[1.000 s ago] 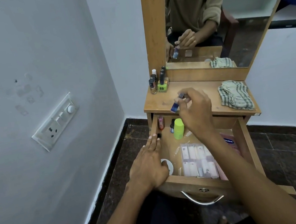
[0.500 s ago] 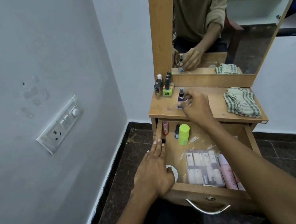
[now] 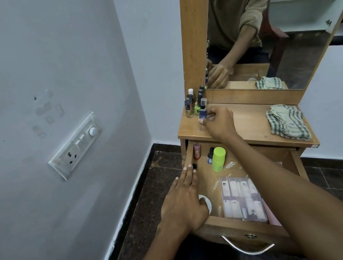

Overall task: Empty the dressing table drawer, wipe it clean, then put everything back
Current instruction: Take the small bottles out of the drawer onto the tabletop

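The wooden drawer [image 3: 233,224] stands pulled out under the dressing table top [image 3: 251,122]. Inside lie a green roll-on bottle [image 3: 218,159], a small dark bottle [image 3: 210,155], a pink tube [image 3: 197,151], a clear pouch of small bottles [image 3: 242,199] and a white round lid [image 3: 207,202]. My right hand [image 3: 217,123] holds a small blue bottle [image 3: 202,110] upright on the table top, beside several nail polish bottles [image 3: 191,103]. My left hand [image 3: 185,203] rests flat on the drawer's left side with fingers straight.
A checked cloth [image 3: 286,121] lies folded on the right of the table top. The mirror [image 3: 266,26] rises behind it. A wall with a switch panel [image 3: 76,145] is close on the left. The drawer's metal handle [image 3: 248,247] points toward me over dark floor tiles.
My right hand carried the blue bottle from above the drawer to the back left of the table top and set it by the other bottles. My left hand stayed put.
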